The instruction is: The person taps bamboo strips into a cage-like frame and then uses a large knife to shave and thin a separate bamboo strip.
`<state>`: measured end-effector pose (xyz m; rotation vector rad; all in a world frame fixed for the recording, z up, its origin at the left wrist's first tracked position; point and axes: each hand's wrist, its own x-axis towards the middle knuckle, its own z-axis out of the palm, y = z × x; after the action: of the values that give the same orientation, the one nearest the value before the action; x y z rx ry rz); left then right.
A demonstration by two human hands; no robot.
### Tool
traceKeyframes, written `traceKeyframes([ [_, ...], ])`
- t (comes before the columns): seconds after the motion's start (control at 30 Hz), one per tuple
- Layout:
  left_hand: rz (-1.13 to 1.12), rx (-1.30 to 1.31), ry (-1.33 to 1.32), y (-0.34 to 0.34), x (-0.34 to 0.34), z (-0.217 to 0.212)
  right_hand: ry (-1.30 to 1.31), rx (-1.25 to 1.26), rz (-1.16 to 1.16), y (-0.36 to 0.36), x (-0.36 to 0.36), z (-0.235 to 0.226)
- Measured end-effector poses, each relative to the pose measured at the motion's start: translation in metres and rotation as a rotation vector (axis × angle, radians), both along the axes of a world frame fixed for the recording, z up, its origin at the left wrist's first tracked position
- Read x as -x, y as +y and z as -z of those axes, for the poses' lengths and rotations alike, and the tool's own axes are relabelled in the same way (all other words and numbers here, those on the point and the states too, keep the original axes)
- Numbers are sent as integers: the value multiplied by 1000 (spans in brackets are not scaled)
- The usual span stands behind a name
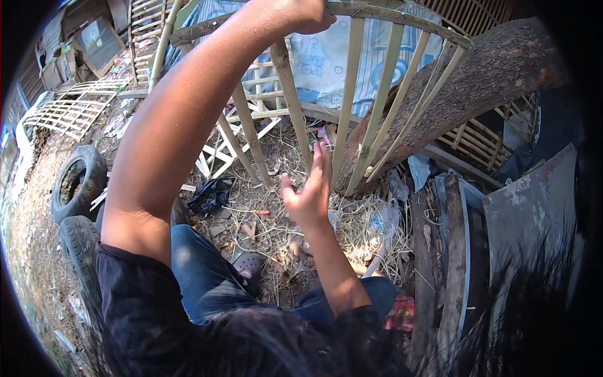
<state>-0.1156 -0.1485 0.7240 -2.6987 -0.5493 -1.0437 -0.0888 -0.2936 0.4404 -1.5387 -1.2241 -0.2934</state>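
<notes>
A bamboo slat panel (353, 81) stands upright before me, its thin slats running down from a curved top rail (402, 17). My left arm reaches up across the view. At that rail, by the upper picture edge, my left hand (309, 15) is closed; it appears to grip the rail, though part of the hand is cut off. Lower down, my right hand (312, 193) is held up in front of the slats' lower ends. Its thumb is apart from the stretched fingers, and nothing is held in it. The fingertips overlap the slats in view; whether they touch cannot be told.
A leaning tree trunk (477, 75) rises at the right behind the panel. Patterned blue sheeting (314, 63) hangs behind. Old tyres (78, 182) lie at left. Dry straw and a black plastic bag (210, 196) litter the ground. Wooden planks (452, 264) and a grey board (534, 220) stand right.
</notes>
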Motion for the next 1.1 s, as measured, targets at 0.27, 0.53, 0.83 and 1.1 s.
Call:
traceKeyframes([
  [0.27, -48, 46, 26, -1, -3, -2, 224, 282, -167, -7, 0, 24],
  [0.53, -86, 103, 221, 3, 0, 0, 317, 235, -207, -30, -12, 44],
  [0.83, -139, 219, 287, -14, 10, -10, 377, 200, -140, -55, -35, 37],
  [1.1, -124, 197, 202, -18, -4, 0, 370, 264, -115, -61, -44, 39],
])
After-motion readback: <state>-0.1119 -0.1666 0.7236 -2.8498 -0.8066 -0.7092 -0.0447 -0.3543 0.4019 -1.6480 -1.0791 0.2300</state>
